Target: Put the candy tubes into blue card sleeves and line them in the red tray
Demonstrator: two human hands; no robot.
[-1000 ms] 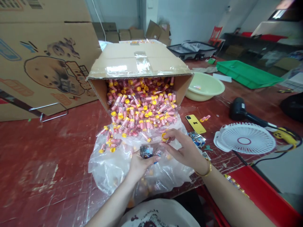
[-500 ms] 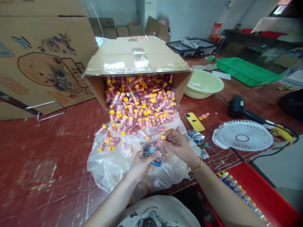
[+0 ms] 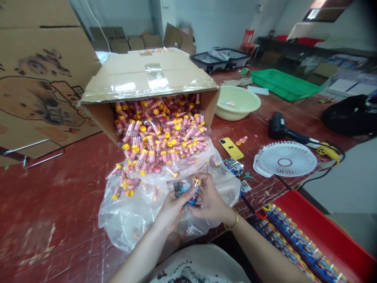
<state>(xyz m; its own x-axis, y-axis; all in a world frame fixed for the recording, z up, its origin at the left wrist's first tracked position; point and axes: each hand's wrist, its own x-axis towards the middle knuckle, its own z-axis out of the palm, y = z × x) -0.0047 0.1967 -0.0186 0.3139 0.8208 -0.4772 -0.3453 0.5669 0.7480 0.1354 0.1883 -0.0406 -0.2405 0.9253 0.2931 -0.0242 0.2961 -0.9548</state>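
Both my hands meet low in front of the carton's opening. Between them stands a small capped tube (image 3: pixel 196 182), its yellow cap up, with a dark blue printed label (image 3: pixel 180 188) against it. My left hand (image 3: pixel 172 208) pinches the label, thumb pressed over it near the tube. My right hand (image 3: pixel 210 202) curls its fingers round the tube from the other side. Its fingertips are partly hidden behind the tube. Behind my hands, many pink-filled tubes (image 3: pixel 165 145) with yellow caps spill from the cardboard carton (image 3: pixel 118 78) onto clear plastic film (image 3: pixel 126 224).
To the right lie a yellow phone (image 3: pixel 231 148), a pile of printed labels (image 3: pixel 234 167), a white fan (image 3: pixel 285 159) and a black hair dryer (image 3: pixel 278 125). A pale bowl (image 3: pixel 237 103) stands beside the carton. At lower right, a red tray (image 3: pixel 326 232) holds rows of labelled tubes.
My right hand has moved down from the tube's cap to wrap round its body. Tube and label now sit closer together. The view has swung right, showing more of the red tray.
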